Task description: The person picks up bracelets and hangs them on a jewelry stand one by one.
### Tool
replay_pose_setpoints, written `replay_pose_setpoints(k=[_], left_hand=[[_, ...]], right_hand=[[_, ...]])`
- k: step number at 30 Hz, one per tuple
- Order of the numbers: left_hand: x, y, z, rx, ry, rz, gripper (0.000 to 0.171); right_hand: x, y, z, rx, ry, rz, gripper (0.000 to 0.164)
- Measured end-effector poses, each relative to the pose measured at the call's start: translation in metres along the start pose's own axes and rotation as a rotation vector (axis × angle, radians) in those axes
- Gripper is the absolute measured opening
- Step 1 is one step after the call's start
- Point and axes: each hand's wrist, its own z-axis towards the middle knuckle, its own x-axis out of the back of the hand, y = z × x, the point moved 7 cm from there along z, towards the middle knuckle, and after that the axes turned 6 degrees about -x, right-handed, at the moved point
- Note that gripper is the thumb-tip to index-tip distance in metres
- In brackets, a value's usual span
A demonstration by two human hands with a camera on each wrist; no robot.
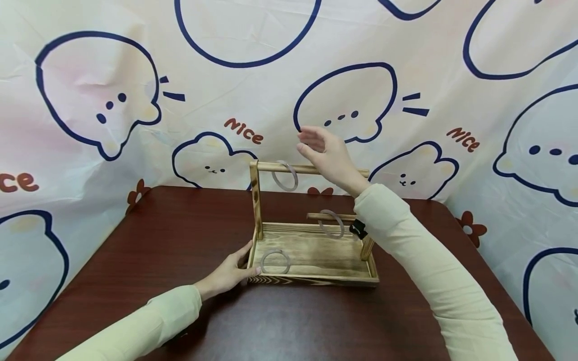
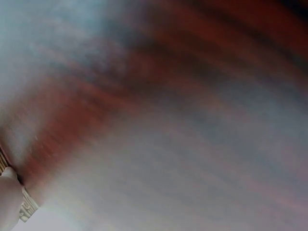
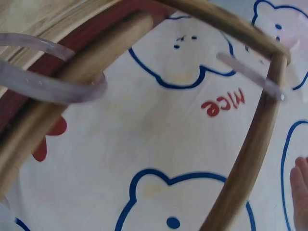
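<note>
A wooden bangle stand [image 1: 255, 200] with a tray base [image 1: 316, 255] stands on the table. My left hand [image 1: 230, 271] grips the tray's left end, thumb at the front corner; the left wrist view catches only the thumb [image 2: 8, 192] against the wood. Raised above the top bar, my right hand [image 1: 325, 155] has loosely bent fingers and holds nothing. One pale translucent bangle [image 1: 296, 180] hangs on the top bar's left part. Another bangle [image 1: 333, 235] is around the shorter lower bar. Near the left hand, a third bangle [image 1: 289, 261] lies in the tray.
The dark red-brown table [image 1: 180, 235] extends around the stand. Behind it hangs a white cloth [image 1: 253, 100] with blue cartoon outlines and red lettering. A small black object [image 1: 358, 229] shows below the right cuff, overlapping the lower bar's end.
</note>
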Motion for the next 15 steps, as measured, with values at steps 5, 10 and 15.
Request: replay_pose_setpoints(k=[5,10,15], left_hand=[[0.001,0.001,0.000,0.000,0.002,-0.002,0.082],[0.000,0.000,-0.001,0.011,0.006,0.010,0.082],[0.000,0.001,-0.001,-0.005,0.003,-0.005,0.082]], right_hand=[[-0.003,0.004,-0.014,-0.009,0.045,0.061,0.038],[-0.007,0.005,-0.028,0.040,0.072,0.083,0.031],[-0.014,0.005,-0.043,0.074,0.066,0.085,0.025]])
